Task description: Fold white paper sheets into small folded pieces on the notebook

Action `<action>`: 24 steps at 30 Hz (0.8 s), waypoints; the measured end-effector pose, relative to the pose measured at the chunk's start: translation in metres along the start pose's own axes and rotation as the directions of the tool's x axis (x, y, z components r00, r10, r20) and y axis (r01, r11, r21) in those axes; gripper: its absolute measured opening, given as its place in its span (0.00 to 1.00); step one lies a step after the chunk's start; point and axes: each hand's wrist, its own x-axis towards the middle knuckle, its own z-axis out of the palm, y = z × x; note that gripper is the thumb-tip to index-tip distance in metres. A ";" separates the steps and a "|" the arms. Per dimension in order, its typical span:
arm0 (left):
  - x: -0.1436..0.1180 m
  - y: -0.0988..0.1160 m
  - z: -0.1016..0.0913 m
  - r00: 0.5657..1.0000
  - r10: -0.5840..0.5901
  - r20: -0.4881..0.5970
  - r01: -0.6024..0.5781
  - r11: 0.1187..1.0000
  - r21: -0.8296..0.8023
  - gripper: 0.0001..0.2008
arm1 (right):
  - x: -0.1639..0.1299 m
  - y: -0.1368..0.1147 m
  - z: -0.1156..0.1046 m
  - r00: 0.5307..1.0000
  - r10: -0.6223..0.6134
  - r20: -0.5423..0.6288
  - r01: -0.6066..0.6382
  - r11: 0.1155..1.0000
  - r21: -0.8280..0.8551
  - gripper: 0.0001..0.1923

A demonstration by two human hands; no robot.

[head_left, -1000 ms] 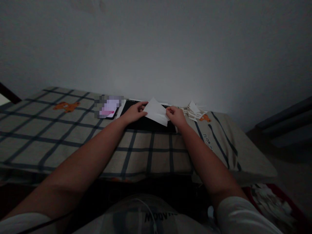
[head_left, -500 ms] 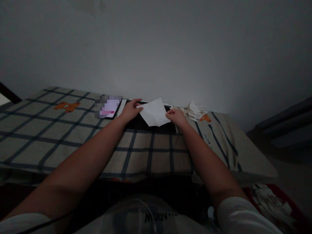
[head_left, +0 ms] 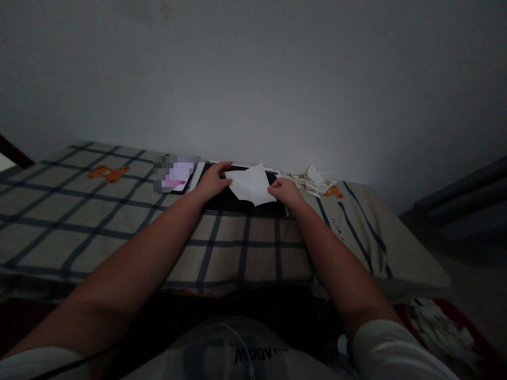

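A white sheet of paper point(head_left: 251, 184) lies partly unfolded on a black notebook point(head_left: 229, 200) on the checked cloth. My left hand point(head_left: 214, 180) grips the sheet's left edge with fingers bent over it. My right hand point(head_left: 285, 191) pinches the sheet's right corner. Both arms reach far forward over the cloth.
A phone with a lit screen point(head_left: 176, 174) lies left of the notebook. A heap of folded paper pieces point(head_left: 315, 180) sits to the right by the wall. The checked cloth point(head_left: 119, 221) covers the surface; a red bin with white scraps point(head_left: 439, 327) stands low right.
The sheet has opened out and dropped flatter onto the notebook. My left hand has slid toward the sheet's upper left edge; my right hand has stayed near the right corner.
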 end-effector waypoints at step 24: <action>-0.013 0.025 -0.002 0.973 0.211 0.091 -0.230 0.894 0.384 0.27 | -0.003 -0.003 -0.010 0.826 -0.530 -0.192 0.494 0.845 -0.207 0.12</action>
